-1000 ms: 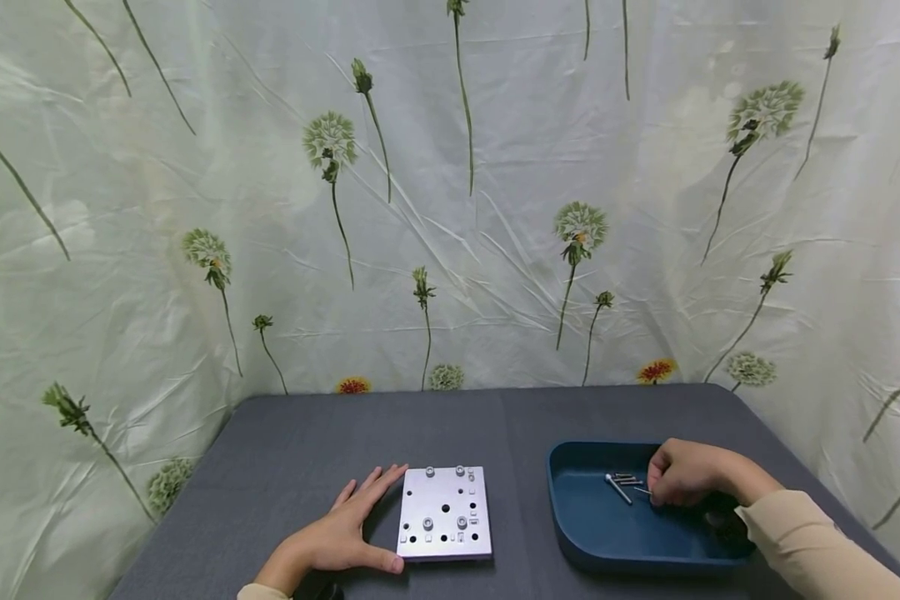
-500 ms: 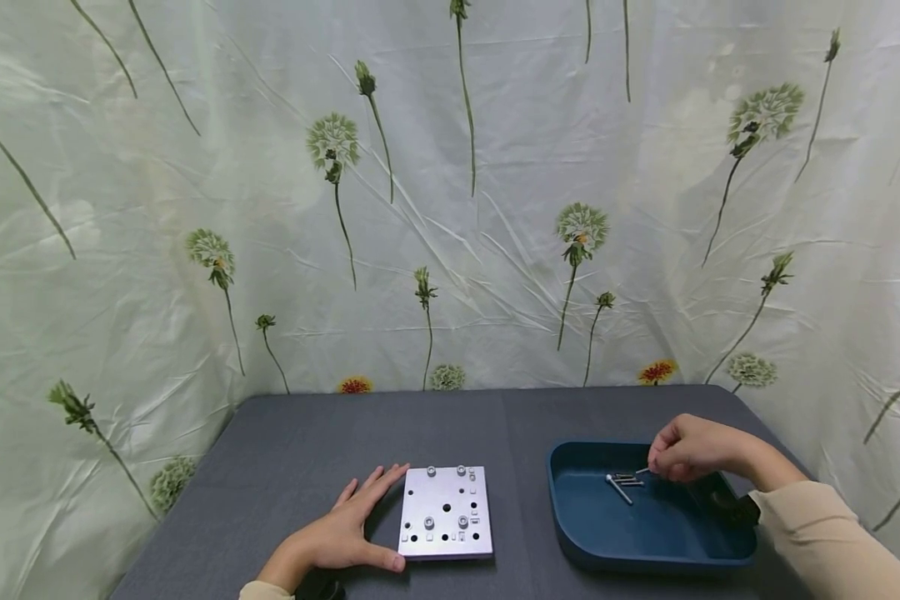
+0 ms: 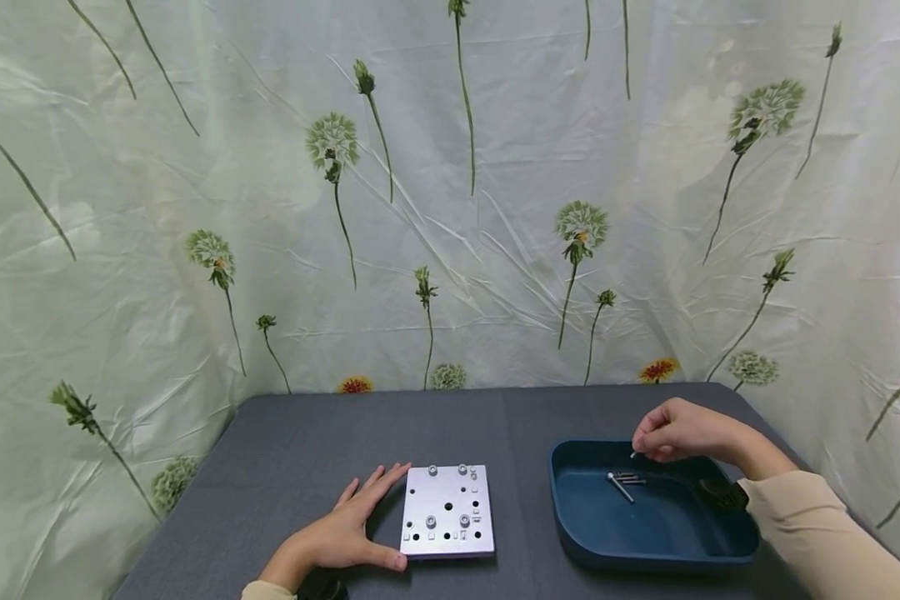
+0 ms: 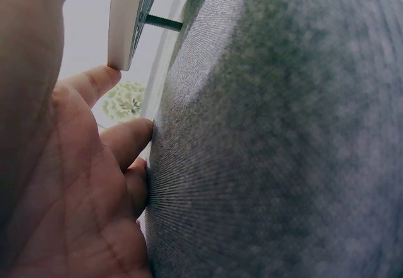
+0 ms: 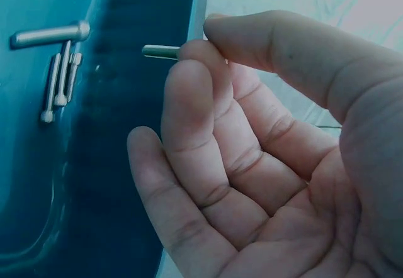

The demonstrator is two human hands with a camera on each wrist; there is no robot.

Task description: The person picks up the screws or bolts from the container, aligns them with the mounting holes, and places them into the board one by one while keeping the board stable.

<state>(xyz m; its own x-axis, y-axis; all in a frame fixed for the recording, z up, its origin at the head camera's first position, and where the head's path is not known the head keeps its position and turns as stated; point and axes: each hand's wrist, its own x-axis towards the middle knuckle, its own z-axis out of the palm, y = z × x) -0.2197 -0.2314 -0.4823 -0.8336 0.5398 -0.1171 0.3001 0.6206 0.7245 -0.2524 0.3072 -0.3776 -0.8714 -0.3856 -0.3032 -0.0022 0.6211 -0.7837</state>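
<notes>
My left hand [image 3: 345, 533] lies spread beside a square silver metal plate [image 3: 427, 492], thumb at its near left corner and index finger at its far left corner. Several socket-head screws stand in the plate; in the left wrist view, threaded shanks [image 4: 164, 23] stick out beneath it. Above the far side of a blue tray [image 3: 555, 500], my right hand [image 3: 682, 433] pinches a small screw [image 5: 159, 52] between thumb and fingertips. Only its thin shank shows; the other end is hidden by the fingers.
One thicker screw [image 5: 50, 35] and several thin socket-head screws [image 5: 61, 83] lie in the tray. A dark grey cloth [image 3: 390, 425] covers the table. Behind it hangs a pale curtain [image 3: 270, 208] with dandelion prints.
My right hand has risen from the tray floor with the small screw and moved slightly left and away from me. The left hand and the plate have stayed in place.
</notes>
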